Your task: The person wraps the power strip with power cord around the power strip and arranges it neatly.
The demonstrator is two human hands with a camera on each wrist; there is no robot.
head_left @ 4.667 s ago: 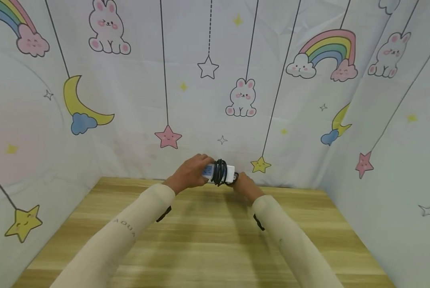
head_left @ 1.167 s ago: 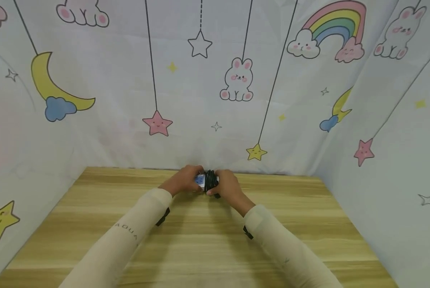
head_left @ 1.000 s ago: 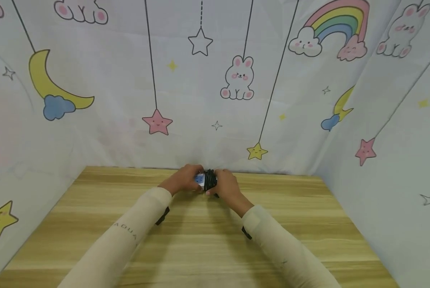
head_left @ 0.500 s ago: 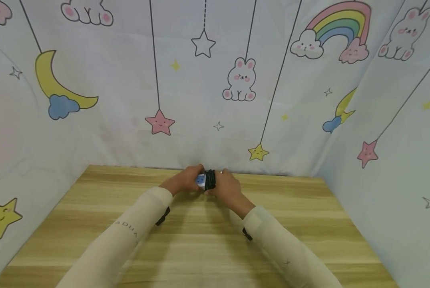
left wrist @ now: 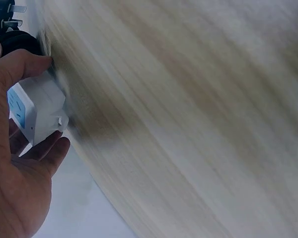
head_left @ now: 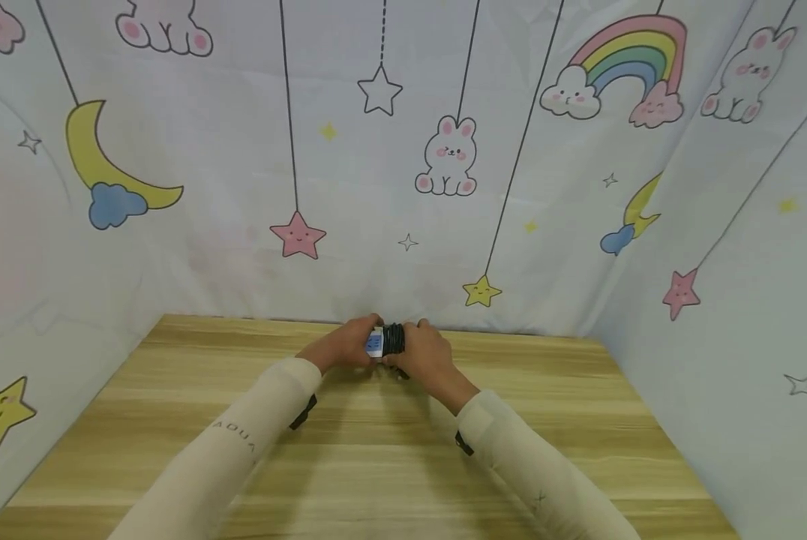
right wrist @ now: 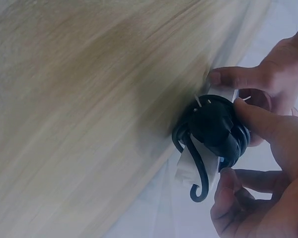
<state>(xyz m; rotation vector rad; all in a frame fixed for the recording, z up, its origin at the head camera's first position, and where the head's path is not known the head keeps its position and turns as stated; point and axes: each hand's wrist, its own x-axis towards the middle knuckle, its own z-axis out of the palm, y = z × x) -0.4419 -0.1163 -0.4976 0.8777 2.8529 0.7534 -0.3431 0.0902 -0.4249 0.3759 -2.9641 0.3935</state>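
Note:
A white power strip (head_left: 374,343) with blue socket faces is held between both hands at the table's far edge. Its black cord (head_left: 393,339) is wound round the middle in several turns. My left hand (head_left: 348,343) grips the left end, thumb on one side and fingers on the other, as the left wrist view shows. My right hand (head_left: 430,352) holds the cord-wrapped part; its thumb presses the coil in the right wrist view. There a black plug (right wrist: 211,121) with metal prongs lies against the coil, and a loop of cord (right wrist: 198,168) sticks out below.
A wood-grain table (head_left: 376,465) spreads beneath the forearms. A white cloth backdrop (head_left: 241,150) printed with stars, rabbits and rainbows rises right behind the table's far edge and along both sides.
Since the earliest frame the power strip has come lower and a little left, and my right hand has shifted from its far end onto the wound cord. Over the last second little has moved.

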